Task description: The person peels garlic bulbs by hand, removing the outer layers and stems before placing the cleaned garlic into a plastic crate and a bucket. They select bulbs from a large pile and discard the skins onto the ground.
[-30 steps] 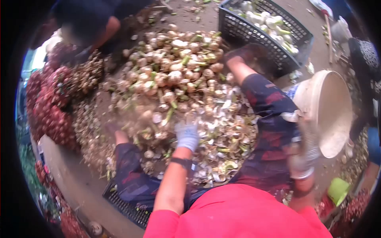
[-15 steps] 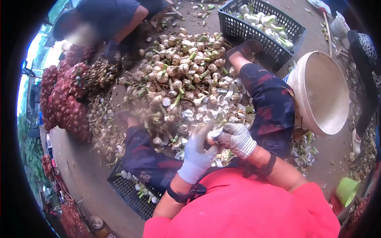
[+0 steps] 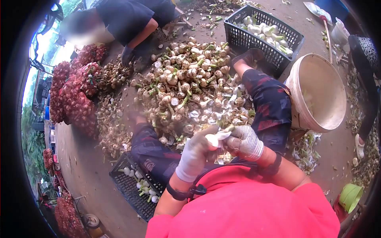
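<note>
A white garlic bulb [image 3: 214,140] with a short green stem is held between my two gloved hands, above the heap and in front of my lap. My left hand [image 3: 193,155] wraps its fingers around the bulb from the left. On the other side, my right hand [image 3: 245,143] pinches at the stem side, its fingers partly hidden and a little blurred. Just beyond lies a big heap of untrimmed garlic [image 3: 184,75], brown-skinned with cut stems. Loose white peels [image 3: 202,117] are scattered at its near side, between my legs.
Clean garlic fills part of a black crate [image 3: 264,39] ahead right and another crate [image 3: 133,190] by my left leg. A white bucket [image 3: 317,93] stands tilted at my right. Red net sacks [image 3: 77,99] lie left, near a co-worker [image 3: 127,23]. A green pail [image 3: 350,197] sits lower right.
The bulb shows more white surface now and has turned, its stem pointing up right. Both hands stay together on it. The co-worker's gloved hand is now visible by the garlic at left.
</note>
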`<state>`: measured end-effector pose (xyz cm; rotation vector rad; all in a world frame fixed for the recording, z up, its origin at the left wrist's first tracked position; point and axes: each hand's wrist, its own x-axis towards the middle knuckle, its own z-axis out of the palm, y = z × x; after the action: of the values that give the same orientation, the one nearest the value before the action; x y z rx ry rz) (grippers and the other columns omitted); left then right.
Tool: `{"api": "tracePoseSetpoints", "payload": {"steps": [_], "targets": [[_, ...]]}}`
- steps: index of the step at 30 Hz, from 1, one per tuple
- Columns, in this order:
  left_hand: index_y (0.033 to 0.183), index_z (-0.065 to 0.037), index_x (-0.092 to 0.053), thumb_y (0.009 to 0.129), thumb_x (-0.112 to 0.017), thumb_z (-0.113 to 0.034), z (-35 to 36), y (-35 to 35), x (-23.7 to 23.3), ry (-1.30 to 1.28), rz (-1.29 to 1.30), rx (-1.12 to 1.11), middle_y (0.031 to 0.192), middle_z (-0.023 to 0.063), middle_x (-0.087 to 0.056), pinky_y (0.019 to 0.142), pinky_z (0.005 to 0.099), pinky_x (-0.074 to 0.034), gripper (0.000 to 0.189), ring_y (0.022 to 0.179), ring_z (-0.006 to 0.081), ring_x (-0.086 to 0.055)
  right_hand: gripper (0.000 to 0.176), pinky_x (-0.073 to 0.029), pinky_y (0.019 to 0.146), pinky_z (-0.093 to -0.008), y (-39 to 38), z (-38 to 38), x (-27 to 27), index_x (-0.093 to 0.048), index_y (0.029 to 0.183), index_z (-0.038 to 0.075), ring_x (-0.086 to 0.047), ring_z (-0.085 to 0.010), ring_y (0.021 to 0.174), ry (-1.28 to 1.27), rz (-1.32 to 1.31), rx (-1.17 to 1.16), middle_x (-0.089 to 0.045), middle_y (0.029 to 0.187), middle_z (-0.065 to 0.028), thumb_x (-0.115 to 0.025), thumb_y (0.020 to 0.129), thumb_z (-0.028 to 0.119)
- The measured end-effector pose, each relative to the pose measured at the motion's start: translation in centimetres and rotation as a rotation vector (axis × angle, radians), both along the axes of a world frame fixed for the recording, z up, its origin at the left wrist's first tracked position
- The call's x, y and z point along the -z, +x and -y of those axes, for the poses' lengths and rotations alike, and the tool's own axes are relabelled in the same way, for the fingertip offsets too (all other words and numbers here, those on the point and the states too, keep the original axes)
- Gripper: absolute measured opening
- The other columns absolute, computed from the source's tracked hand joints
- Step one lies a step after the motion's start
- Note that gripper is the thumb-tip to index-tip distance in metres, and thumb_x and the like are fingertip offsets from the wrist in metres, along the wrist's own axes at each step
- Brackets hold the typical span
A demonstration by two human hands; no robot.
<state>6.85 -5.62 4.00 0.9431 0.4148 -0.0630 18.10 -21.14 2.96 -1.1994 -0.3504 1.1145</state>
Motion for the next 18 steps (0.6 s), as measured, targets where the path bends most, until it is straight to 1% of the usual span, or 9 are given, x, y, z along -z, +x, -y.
{"api": "tracePoseSetpoints", "payload": {"steps": [1, 3, 5, 8, 9, 11, 12, 16, 18], "targets": [[0.126, -0.001, -0.048, 0.09, -0.055, -0.024, 0.0, 0.3, 0.3, -0.003, -0.003, 0.0, 0.086, 0.0062, -0.06, 0.059, 0.0253, -0.051, 0.044, 0.07, 0.0121, -0.058, 0.019, -0.043, 0.05, -0.0218, 0.0, 0.0, -0.4, -0.063, 0.093, -0.002, -0.053, -0.0068, 0.056, -0.003, -0.003, 0.0, -0.06, 0.068, -0.0027, -0.053, 0.087, 0.013], [0.128, -0.002, -0.045, 0.091, -0.053, -0.032, -0.1, 0.8, 1.6, -0.834, -0.039, 0.07, 0.089, 0.0073, -0.061, 0.06, 0.0252, -0.051, 0.049, 0.064, 0.013, -0.056, 0.021, -0.041, 0.05, -0.0198, 0.0, -0.2, -1.2, -0.064, 0.098, -0.002, -0.052, -0.0058, 0.056, -0.026, -0.106, -0.044, -0.061, 0.071, -0.003, -0.054, 0.087, 0.014], [0.13, -0.002, -0.042, 0.094, -0.048, -0.034, -0.1, 1.3, 1.5, -0.847, 0.028, 0.142, 0.092, 0.0084, -0.06, 0.065, 0.0259, -0.052, 0.049, 0.069, 0.0139, -0.058, 0.02, -0.04, 0.049, -0.0192, 0.4, -0.2, -0.3, -0.064, 0.098, -0.001, -0.05, -0.0045, 0.057, -0.082, -0.206, 0.019, -0.061, 0.073, -0.0029, -0.055, 0.085, 0.01], [0.128, 0.004, -0.041, 0.092, -0.055, -0.032, 1.6, 1.7, 1.5, 0.492, 0.174, -0.096, 0.096, 0.0089, -0.059, 0.076, 0.0253, -0.051, 0.053, 0.087, 0.0142, -0.06, 0.017, -0.041, 0.049, -0.0199, 0.8, 0.0, 0.0, -0.066, 0.096, 0.001, -0.051, -0.0059, 0.055, -0.104, 0.191, 0.042, -0.06, 0.069, -0.0011, -0.056, 0.083, 0.009], [0.126, 0.006, -0.043, 0.088, -0.06, -0.028, 1.5, 1.4, 2.4, 0.526, 0.094, -0.029, 0.097, 0.0073, -0.059, 0.076, 0.0253, -0.049, 0.053, 0.092, 0.013, -0.057, 0.017, -0.041, 0.049, -0.0199, 1.1, 0.3, 0.2, -0.066, 0.096, 0.001, -0.051, -0.0059, 0.055, -0.107, 0.189, 0.05, -0.06, 0.069, -0.0011, -0.056, 0.083, 0.009], [0.125, 0.006, -0.045, 0.085, -0.063, -0.03, -0.3, 1.8, 2.6, -0.172, 0.128, 0.165, 0.102, 0.0071, -0.058, 0.074, 0.024, -0.048, 0.056, 0.091, 0.0117, -0.056, 0.02, -0.041, 0.049, -0.021, 1.8, 0.9, 0.5, -0.065, 0.098, 0.001, -0.051, -0.0054, 0.055, -0.021, -0.212, -0.092, -0.06, 0.069, 0.0001, -0.056, 0.083, 0.009], [0.127, 0.004, -0.044, 0.082, -0.066, -0.032, -0.9, 1.7, 3.6, -0.48, 0.087, 0.246, 0.103, 0.0083, -0.058, 0.072, 0.0245, -0.048, 0.061, 0.086, 0.0117, -0.057, 0.021, -0.04, 0.048, -0.0213, 1.4, 0.9, 1.6, -0.066, 0.098, 0.001, -0.051, -0.005, 0.054, 0.004, 0.026, -0.088, -0.06, 0.068, 0.0003, -0.056, 0.083, 0.011], [0.13, 0.001, -0.044, 0.076, -0.071, -0.043, -0.4, 2.0, 2.4, 0.262, 0.041, 0.172, 0.103, 0.0067, -0.06, 0.066, 0.0241, -0.049, 0.074, 0.08, 0.0123, -0.059, 0.026, -0.038, 0.046, -0.021, 2.4, 1.1, 2.1, -0.067, 0.094, 0.001, -0.051, -0.0053, 0.056, 0.023, 0.419, -0.105, -0.059, 0.068, -0.0005, -0.06, 0.081, 0.023], [0.13, 0.001, -0.043, 0.076, -0.071, -0.044, -0.8, 1.9, 2.9, 0.124, 0.023, 0.183, 0.108, 0.0069, -0.058, 0.066, 0.0228, -0.048, 0.076, 0.08, 0.0112, -0.058, 0.027, -0.039, 0.046, -0.0211, 2.4, 1.2, 2.7, -0.066, 0.093, 0.001, -0.052, -0.0059, 0.056, 0.039, 0.225, -0.107, -0.059, 0.067, -0.0008, -0.061, 0.081, 0.024]]}}
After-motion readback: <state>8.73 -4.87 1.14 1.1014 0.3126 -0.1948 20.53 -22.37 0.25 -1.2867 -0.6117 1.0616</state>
